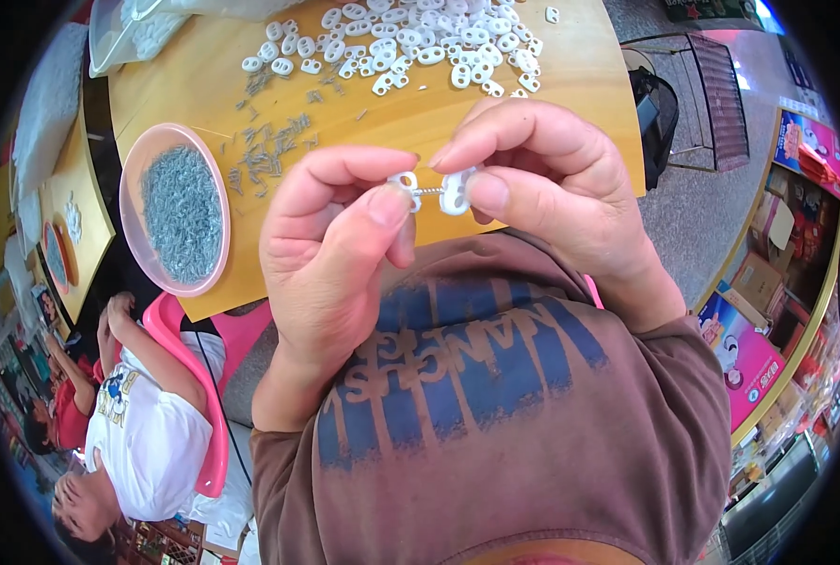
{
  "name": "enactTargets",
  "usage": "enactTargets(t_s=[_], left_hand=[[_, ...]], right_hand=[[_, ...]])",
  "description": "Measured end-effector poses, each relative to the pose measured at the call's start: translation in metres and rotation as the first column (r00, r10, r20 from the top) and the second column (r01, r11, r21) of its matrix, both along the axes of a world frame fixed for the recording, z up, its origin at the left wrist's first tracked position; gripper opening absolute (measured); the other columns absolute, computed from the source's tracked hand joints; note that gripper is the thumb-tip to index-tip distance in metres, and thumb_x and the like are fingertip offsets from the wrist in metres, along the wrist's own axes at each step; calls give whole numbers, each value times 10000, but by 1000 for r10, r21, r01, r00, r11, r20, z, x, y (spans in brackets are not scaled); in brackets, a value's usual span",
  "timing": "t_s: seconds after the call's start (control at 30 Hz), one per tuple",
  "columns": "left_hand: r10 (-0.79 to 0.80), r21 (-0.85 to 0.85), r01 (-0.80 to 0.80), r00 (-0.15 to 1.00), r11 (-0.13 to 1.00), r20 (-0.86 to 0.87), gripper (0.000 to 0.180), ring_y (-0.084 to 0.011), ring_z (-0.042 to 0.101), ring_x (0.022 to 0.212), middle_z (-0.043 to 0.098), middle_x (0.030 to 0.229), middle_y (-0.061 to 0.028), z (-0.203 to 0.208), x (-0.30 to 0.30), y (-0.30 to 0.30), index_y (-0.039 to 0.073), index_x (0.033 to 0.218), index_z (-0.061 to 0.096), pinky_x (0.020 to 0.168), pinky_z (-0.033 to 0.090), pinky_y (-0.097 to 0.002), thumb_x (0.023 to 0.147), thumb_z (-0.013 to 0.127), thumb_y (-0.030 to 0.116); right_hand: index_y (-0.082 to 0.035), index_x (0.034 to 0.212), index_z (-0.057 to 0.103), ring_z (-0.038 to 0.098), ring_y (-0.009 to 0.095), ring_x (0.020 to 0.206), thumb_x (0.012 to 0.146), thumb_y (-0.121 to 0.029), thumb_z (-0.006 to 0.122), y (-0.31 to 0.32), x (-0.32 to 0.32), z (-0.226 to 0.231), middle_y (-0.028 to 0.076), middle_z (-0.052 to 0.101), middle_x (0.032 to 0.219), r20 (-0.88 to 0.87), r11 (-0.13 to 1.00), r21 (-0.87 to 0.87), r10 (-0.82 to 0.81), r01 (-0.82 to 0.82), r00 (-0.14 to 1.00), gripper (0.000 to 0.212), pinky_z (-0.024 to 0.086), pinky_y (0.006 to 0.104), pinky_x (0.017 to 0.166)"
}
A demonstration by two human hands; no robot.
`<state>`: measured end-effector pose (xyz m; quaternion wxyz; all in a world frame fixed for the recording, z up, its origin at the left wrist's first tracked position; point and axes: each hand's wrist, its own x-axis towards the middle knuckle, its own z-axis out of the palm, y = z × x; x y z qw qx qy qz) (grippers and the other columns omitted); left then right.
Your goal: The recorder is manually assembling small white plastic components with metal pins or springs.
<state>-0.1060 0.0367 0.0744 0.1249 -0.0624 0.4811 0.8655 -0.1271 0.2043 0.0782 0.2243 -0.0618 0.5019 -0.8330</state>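
Note:
My left hand [321,240] is closed, thumb and forefinger pinching a small white two-hole cord lock part [408,179]. Facing it, another white cord lock part [454,192] is pinched between the thumb and forefinger of my right hand [561,184]. A thin metal spring [428,191] bridges the short gap between the two parts. Both hands are raised in front of my brown shirt, near the table's front edge. Behind them on the wooden table [373,132] lies a heap of white two-hole cord lock parts [429,38].
Loose springs [269,151] are scattered left of my hands, beside a pink oval basin [130,221] full of springs. A white tub [109,42] stands at the far left. Another person [156,414] sits on a pink chair [215,443] to my left. Shelves with boxes [763,282] stand right.

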Motion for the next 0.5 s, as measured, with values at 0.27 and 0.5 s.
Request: enactTargets(t_s=[0.27, 0.5], left_hand=[[-8, -64, 7, 1000, 998, -17, 171, -59, 468, 600, 540, 795, -44, -2, 1, 0, -39, 968, 518, 546, 384, -175, 800, 515, -5], [-11, -140, 5, 999, 990, -41, 164, -48, 470, 609, 537, 794, -34, -4, 1, 0, -31, 957, 526, 548, 389, -166, 797, 519, -1]], right_hand=[[6, 930, 575, 475, 76, 748, 793, -31, 524, 1, -1, -4, 48, 521, 849, -14, 1000, -17, 1, -1, 1000, 151, 382, 184, 654], [10, 915, 583, 466, 89, 746, 773, 9, 536, 5, -4, -11, 45, 521, 833, -287, 978, 206, 53, 8, 956, 150, 354, 193, 639]])
